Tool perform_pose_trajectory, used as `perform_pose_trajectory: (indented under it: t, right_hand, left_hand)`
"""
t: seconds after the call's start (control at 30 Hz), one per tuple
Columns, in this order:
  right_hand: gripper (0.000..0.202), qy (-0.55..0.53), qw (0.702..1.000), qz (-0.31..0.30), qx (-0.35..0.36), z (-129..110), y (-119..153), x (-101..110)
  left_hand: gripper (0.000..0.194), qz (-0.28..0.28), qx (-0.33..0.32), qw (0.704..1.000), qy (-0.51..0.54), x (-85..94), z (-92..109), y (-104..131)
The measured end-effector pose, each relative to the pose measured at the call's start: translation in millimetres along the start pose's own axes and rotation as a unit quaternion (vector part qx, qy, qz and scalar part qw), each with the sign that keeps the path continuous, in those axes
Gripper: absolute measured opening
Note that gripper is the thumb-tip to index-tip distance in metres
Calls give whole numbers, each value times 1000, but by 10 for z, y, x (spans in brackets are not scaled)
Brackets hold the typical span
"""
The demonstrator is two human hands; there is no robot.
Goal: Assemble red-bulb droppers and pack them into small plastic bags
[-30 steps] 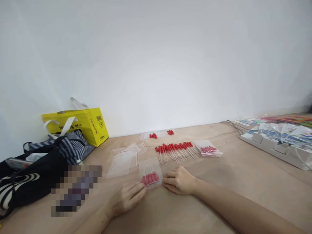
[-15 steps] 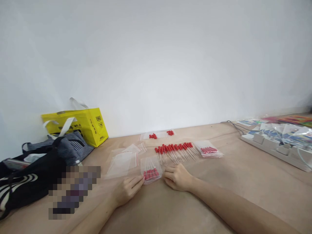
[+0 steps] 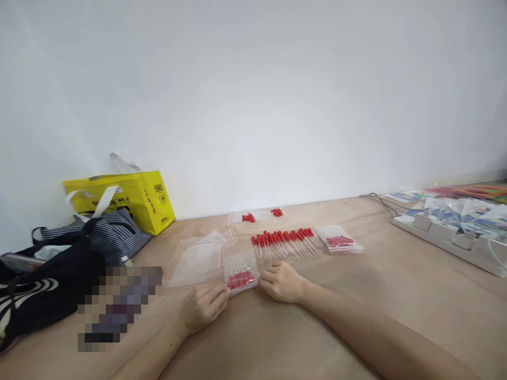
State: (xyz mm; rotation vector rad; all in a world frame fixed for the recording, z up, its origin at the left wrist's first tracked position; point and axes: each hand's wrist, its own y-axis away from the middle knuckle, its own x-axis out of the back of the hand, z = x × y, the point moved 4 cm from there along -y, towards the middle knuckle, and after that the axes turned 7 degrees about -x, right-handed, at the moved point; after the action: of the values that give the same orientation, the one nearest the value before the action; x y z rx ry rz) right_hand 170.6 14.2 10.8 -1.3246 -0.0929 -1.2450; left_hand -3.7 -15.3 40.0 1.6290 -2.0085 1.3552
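Note:
A clear zip bag [image 3: 242, 266] lies in front of me with several red-bulbed droppers [image 3: 241, 281] in it, bulbs toward me. My left hand [image 3: 206, 306] has its fingers pressed together at the bag's lower left corner. On the opposite side, my right hand [image 3: 279, 282] is curled closed at the bag's right edge; its fingertips are partly hidden. Just beyond, a row of loose droppers [image 3: 285, 237] with thin clear stems spreads across the table. Flat see-through zip bags [image 3: 196, 264] lie to the left.
Filled bags of droppers [image 3: 339, 240] are stacked at the right. Near the wall lies another clear bag [image 3: 263, 215] with red bulbs. A white power strip [image 3: 443, 243] is far right. A yellow bag [image 3: 154, 203], a striped bag [image 3: 127, 243] and a black bag [image 3: 39, 301] stand left.
Both hands and the filled bag between them have shifted slightly left. The bag's lower edge now tilts up toward the right. The camera view has moved a little.

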Motion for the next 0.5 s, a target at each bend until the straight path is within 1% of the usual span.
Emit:
perform_pose_trajectory:
  t: [0.07, 0.17, 0.37, 0.5]
  right_hand:
    - [25, 1, 1000, 10, -4, -1, 5, 9]
    - [27, 5, 999, 22, -28, 1, 10, 17]
    - [26, 0, 997, 53, -53, -26, -1, 70]
    - [24, 8, 997, 51, -65, -18, -7, 77]
  left_hand:
    - [26, 2, 4, 1000, 4, 13, -2, -25]
    - [24, 3, 17, 1000, 15, 1, 7, -98]
    - [19, 42, 16, 999, 26, -112, 94, -311]
    - [23, 43, 20, 999, 25, -158, 108, -342]
